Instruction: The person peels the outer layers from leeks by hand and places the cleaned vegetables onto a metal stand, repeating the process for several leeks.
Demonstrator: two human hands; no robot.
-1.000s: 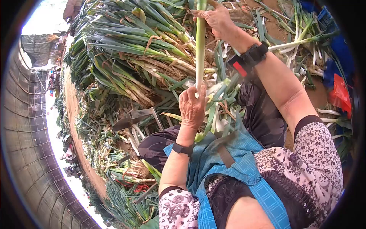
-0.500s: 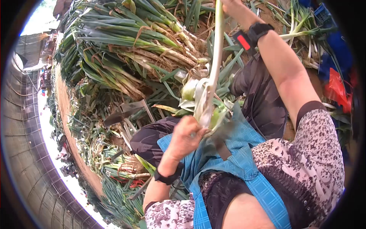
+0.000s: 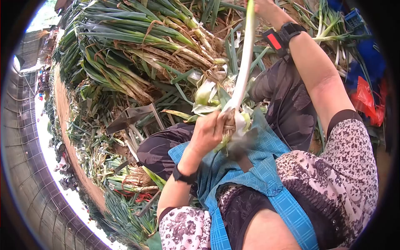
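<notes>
A long leek [image 3: 245, 62] with a white shaft slants up from my lap to the top edge of the view. My left hand [image 3: 207, 132] is closed around its root end, where pale peeled layers hang loose. At the upper end, my right hand [image 3: 263, 6] is partly cut off by the frame, with its visible fingers curled against the stalk. Stripped leaf layers [image 3: 205, 93] lie just beyond my left hand. A blurred dark patch below the root end cannot be made out.
Large bundles of untrimmed leeks [image 3: 166, 41] lie ahead to the left. A flat metal piece [image 3: 130, 118] sits beside my knee. Rightward are a blue crate [image 3: 354, 18], more leeks [image 3: 325, 25] and a red plastic bag [image 3: 364, 102]. Leaf scraps [image 3: 98, 146] cover the ground.
My left hand has moved up and closed around the root end; earlier it was lower, pinching a peeled layer. The leek and my right hand have shifted slightly right.
</notes>
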